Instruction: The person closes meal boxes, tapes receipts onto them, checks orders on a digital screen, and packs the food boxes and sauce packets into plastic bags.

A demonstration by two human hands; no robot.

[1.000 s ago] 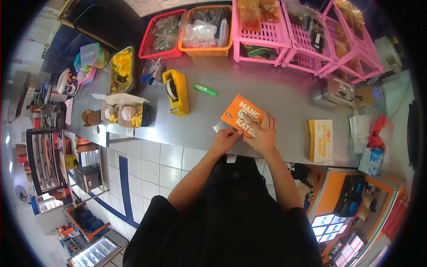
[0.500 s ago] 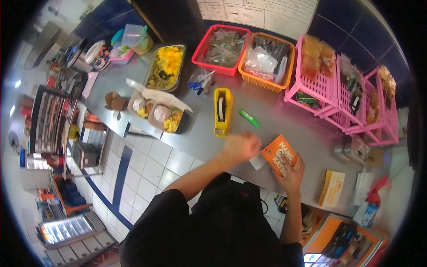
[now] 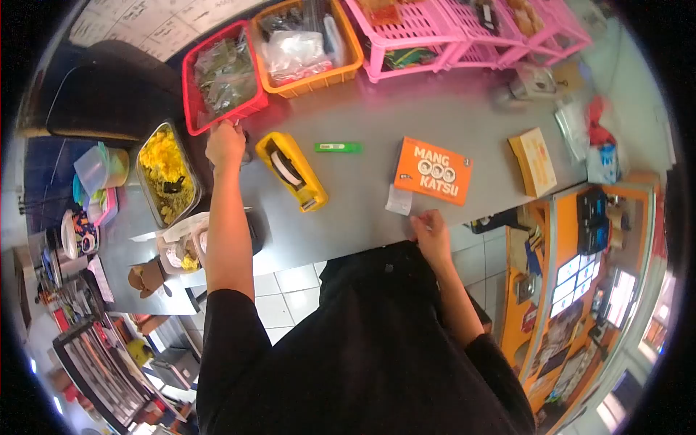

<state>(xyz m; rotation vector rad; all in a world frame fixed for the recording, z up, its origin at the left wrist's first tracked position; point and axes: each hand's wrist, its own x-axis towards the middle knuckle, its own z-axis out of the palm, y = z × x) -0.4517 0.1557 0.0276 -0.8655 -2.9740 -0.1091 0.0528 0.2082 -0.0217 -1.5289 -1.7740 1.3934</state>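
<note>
My left hand (image 3: 226, 147) reaches to the front of the red basket (image 3: 190, 94), its fingers closed over the scissors' spot. A thin pale tip, which looks like the scissors (image 3: 237, 122), shows past the fingers; their handles are hidden. At the counter's front edge my right hand (image 3: 431, 235) has its fingers pinched together, and what they hold, if anything, is too small to make out. Just above it, a white paper slip (image 3: 399, 200) touches the lower left corner of an orange box (image 3: 433, 171) printed "MANG KATSU". The box lies flat, free of both hands.
A yellow tape dispenser (image 3: 293, 172) and green marker (image 3: 338, 147) lie mid-counter. A tray of yellow food (image 3: 168, 163) and open food boxes (image 3: 181, 254) are left. An orange basket (image 3: 308, 87) and pink racks (image 3: 413, 36) line the back. A yellow-orange box (image 3: 535, 163) stands right.
My left hand has moved left from beside the orange box to the red basket. My right hand has let go of the box and drawn down to the counter edge. The view has turned.
</note>
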